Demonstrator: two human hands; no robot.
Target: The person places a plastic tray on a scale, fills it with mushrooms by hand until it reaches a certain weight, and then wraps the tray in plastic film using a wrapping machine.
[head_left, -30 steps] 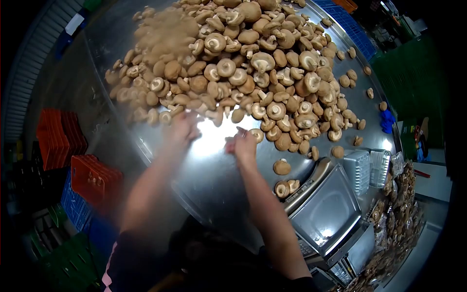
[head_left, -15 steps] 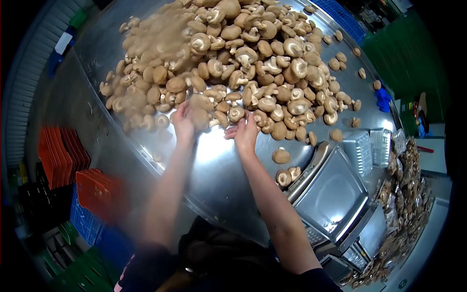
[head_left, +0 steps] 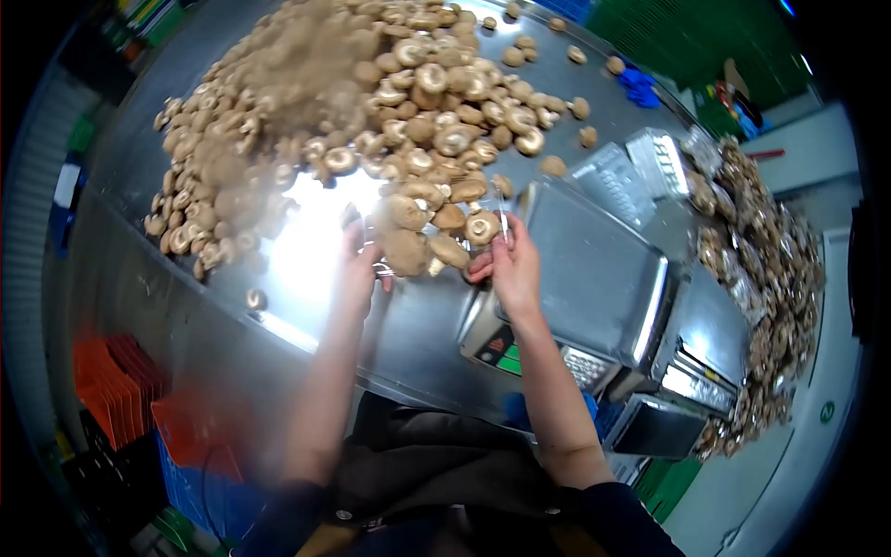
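Note:
Between my two hands is a clear plastic tray (head_left: 377,264) filled with brown mushrooms (head_left: 449,217), raised over the metal table. My left hand (head_left: 357,265) grips its left side, fingers curled at the rim. On the right side, my right hand (head_left: 509,265) pinches the tray's edge beside a mushroom showing its pale gills. Just beyond lies a large heap of mushrooms (head_left: 452,139). To the right of my right hand is a scale with a flat metal plate (head_left: 594,265).
Stacked empty clear trays (head_left: 617,184) sit behind the scale, with a blue glove (head_left: 639,86) farther back. Packed mushrooms (head_left: 756,269) are piled at the right. Orange crates (head_left: 116,385) stand at the lower left, beyond the table edge (head_left: 283,331).
Both hands have come away from the heap toward the scale, with the filled tray between them. The view has turned, showing more of the scale.

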